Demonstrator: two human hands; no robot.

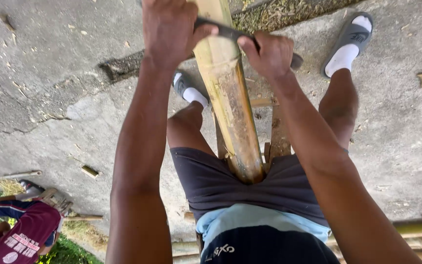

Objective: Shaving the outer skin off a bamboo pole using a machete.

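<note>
I see both hands closed on a dark two-handled blade [230,33] laid crosswise over a bamboo pole [230,107]: left hand [169,29] gripping the grip at 10 o'clock, right hand [269,54] the grip at 2 o'clock, both equally near. The pole's long axis runs 12 to 6, from beyond the hands to my lap between the knees, resting on a wooden stand [277,132]. Pole is smooth, round, yellow-tan with green-brown streaks; concrete floor [59,83] is rough, cracked, littered with shavings.
</note>
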